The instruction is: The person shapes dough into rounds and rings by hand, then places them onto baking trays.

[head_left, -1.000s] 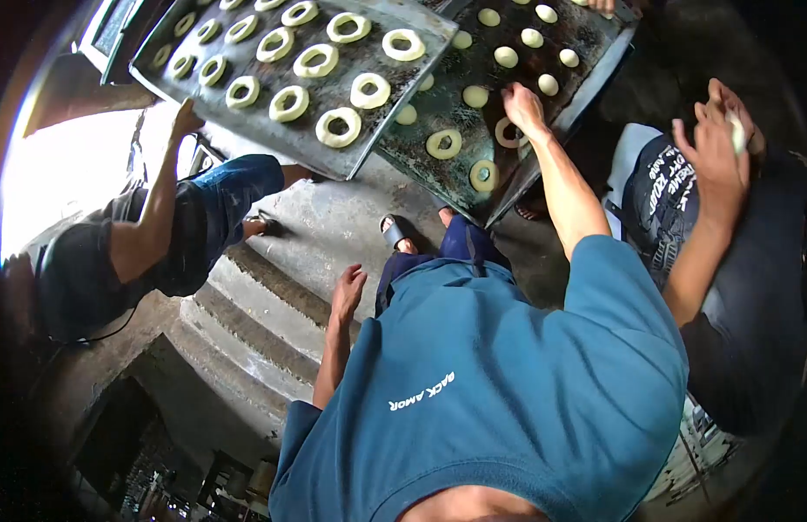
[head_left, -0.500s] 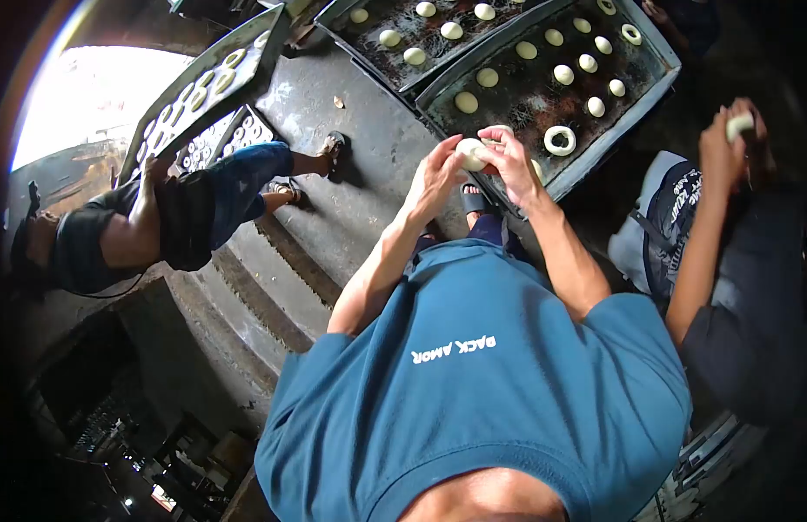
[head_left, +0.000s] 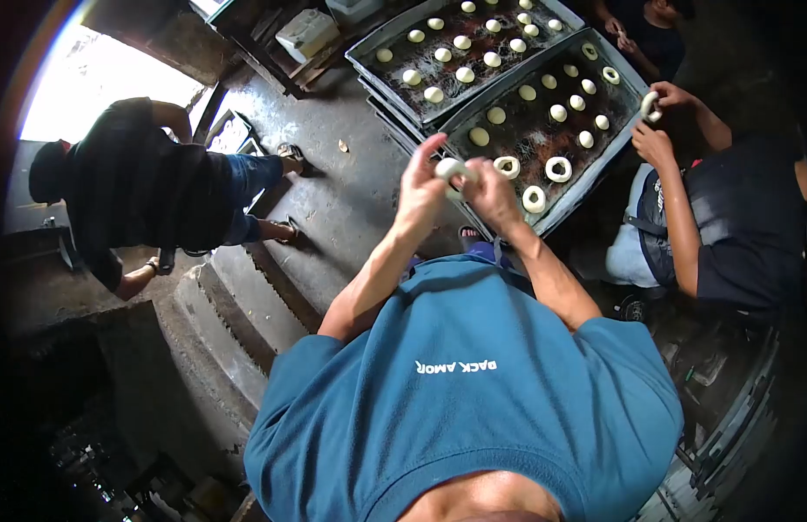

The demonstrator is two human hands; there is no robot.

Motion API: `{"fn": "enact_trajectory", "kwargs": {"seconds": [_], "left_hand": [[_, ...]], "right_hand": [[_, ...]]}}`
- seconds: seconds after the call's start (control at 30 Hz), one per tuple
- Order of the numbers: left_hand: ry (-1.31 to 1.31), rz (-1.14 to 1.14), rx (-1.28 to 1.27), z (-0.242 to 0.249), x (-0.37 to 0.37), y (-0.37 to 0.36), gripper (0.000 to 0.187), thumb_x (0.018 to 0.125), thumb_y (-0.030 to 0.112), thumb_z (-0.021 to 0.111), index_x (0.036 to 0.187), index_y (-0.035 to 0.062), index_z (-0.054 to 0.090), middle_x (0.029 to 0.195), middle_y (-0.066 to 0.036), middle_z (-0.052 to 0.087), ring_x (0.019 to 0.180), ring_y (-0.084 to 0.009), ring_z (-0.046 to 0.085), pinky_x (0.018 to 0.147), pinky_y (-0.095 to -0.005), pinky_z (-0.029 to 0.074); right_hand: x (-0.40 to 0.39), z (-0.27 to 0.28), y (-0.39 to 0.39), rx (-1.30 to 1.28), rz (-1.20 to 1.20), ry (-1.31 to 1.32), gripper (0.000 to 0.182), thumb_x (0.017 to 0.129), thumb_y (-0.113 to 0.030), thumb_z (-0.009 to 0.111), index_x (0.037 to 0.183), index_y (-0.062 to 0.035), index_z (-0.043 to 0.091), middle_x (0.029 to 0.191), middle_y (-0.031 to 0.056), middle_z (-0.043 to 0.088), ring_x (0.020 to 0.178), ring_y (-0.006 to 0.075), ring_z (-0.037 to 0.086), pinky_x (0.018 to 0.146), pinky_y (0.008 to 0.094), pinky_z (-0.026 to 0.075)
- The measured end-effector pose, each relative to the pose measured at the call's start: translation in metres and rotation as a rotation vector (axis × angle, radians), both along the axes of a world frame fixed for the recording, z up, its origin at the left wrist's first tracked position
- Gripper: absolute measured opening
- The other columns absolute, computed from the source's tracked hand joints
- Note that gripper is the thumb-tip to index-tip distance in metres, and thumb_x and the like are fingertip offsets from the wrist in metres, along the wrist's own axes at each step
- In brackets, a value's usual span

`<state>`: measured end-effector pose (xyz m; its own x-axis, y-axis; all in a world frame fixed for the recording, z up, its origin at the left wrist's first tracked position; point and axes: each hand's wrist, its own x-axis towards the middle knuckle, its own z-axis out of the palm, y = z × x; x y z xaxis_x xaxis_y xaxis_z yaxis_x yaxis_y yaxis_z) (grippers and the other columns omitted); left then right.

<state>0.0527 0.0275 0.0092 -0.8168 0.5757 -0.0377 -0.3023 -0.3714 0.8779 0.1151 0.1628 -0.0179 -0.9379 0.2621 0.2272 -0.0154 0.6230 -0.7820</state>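
Observation:
Between my two hands, above the near corner of a dark tray, is a pale dough ring [head_left: 453,169], slightly blurred, with a hole showing. My left hand [head_left: 421,191] grips its left side, fingers pointing up. My right hand [head_left: 493,196] is curled round its right side, and its fingertips are partly hidden. Just beyond my right hand, several dough rings, including one ring [head_left: 558,169] near the tray's near end, lie on the tray [head_left: 542,117]. Rounded dough pieces, such as one dough ball [head_left: 479,137], sit in rows farther along.
A second tray [head_left: 393,83] of dough balls adjoins the first, on a stack. At right, a co-worker's hands [head_left: 654,130] hold another dough ring. Another person [head_left: 642,39] is at the far end. On the left, a person in black [head_left: 151,183] stands near concrete steps [head_left: 238,300].
The dough between my hands looked like a solid ball and now shows a hole. My hands moved slightly left, uncovering rings on the tray. The person at left has turned; their tray is no longer seen.

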Motion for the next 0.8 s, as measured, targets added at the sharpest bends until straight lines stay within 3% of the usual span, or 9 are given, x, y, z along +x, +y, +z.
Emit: {"fn": "enact_trajectory", "kwargs": {"seconds": [0.07,0.1,0.2,0.27,0.33,0.47,0.53,0.63,0.8], "left_hand": [[-0.235,0.022,0.291,0.009,-0.002,-0.018,0.066,0.069,-0.008,0.043,0.134,0.003,0.033,0.084,-0.008,0.057,0.071,-0.0169,0.055,0.071,-0.0299,0.047],[-0.307,0.005,0.363,0.003,0.0,-0.023,0.062,0.072,-0.001,0.046,0.132,0.0021,0.033,0.081,-0.008,0.057,0.065,-0.0165,0.054,0.067,-0.0314,0.048],[-0.229,-0.341,-0.178,-0.014,0.019,-0.035,0.033,0.082,0.018,0.059,0.111,0.0027,0.053,0.073,-0.002,0.057,0.06,-0.009,0.051,0.056,-0.0222,0.041],[-0.201,-0.385,-0.076,-0.003,0.015,-0.036,0.024,0.082,0.02,0.063,0.099,0.0029,0.06,0.072,0.001,0.056,0.059,-0.0065,0.048,0.055,-0.0207,0.039],[-0.312,-0.082,0.12,-0.024,-0.007,-0.033,0.025,0.084,0.017,0.06,0.104,0.0029,0.058,0.063,0.002,0.048,0.053,-0.0072,0.042,0.06,-0.0251,0.044],[-0.422,-0.33,0.395,-0.067,-0.006,-0.03,0.028,0.085,0.02,0.06,0.107,0.0021,0.056,0.061,0.003,0.04,0.057,-0.0106,0.043,0.073,-0.0323,0.047],[-0.538,-0.328,0.139,-0.074,-0.001,-0.015,0.04,0.084,0.021,0.062,0.119,0.0039,0.052,0.09,-0.007,0.059,0.088,-0.0195,0.057,0.087,-0.04,0.046],[-0.274,-0.378,-0.389,-0.103,-0.009,-0.002,0.054,0.085,0.03,0.062,0.13,0.0059,0.044,0.121,-0.014,0.052,0.111,-0.0229,0.05,0.09,-0.0394,0.043],[-0.248,-0.432,-0.49,-0.115,-0.043,0.001,0.049,0.086,0.031,0.059,0.126,0.0046,0.047,0.117,-0.012,0.056,0.107,-0.0207,0.054,0.089,-0.0348,0.044]], "right_hand": [[0.005,-0.015,-0.013,0.094,0.133,-0.033,0.015,0.084,-0.016,0.053,0.095,-0.0067,0.056,0.081,0.0186,0.059,0.075,0.0371,0.06,0.067,0.0431,0.049],[0.002,-0.009,-0.007,0.086,0.142,-0.068,0.016,0.085,-0.016,0.051,0.096,-0.0069,0.056,0.082,0.0172,0.06,0.075,0.0302,0.062,0.065,0.0379,0.05],[-0.005,0.017,0.001,-0.884,-0.066,-0.087,0.013,0.083,-0.007,0.05,0.094,-0.001,0.054,0.078,0.0074,0.059,0.069,0.0133,0.058,0.062,0.0252,0.047],[0.006,0.0,-0.019,-1.369,-0.048,-0.013,0.009,0.087,-0.008,0.051,0.092,-0.0014,0.054,0.075,0.0024,0.055,0.064,0.0093,0.054,0.06,0.0232,0.047],[0.029,0.0,-0.022,-1.273,0.098,-0.292,0.012,0.088,-0.014,0.057,0.09,-0.0021,0.056,0.074,0.0016,0.055,0.066,0.0092,0.055,0.061,0.0238,0.048],[0.034,0.011,0.024,-1.163,0.023,-0.302,0.017,0.085,-0.017,0.064,0.079,-0.0043,0.055,0.067,-0.0005,0.054,0.059,0.0077,0.054,0.059,0.0209,0.046],[0.029,0.006,0.047,-0.933,-0.058,-0.291,0.017,0.086,-0.017,0.062,0.076,-0.0059,0.054,0.063,-0.0014,0.052,0.055,0.0055,0.052,0.052,0.0192,0.04],[0.009,-0.025,0.092,-0.562,-0.304,-0.367,0.022,0.081,-0.021,0.063,0.08,0.0007,0.058,0.066,0.0046,0.057,0.059,0.0107,0.055,0.051,0.0278,0.042],[-0.044,-0.108,0.186,-0.269,-0.531,-0.37,0.036,0.082,-0.034,0.057,0.081,0.0016,0.057,0.067,0.0094,0.059,0.061,0.0157,0.057,0.056,0.0306,0.045]]}}
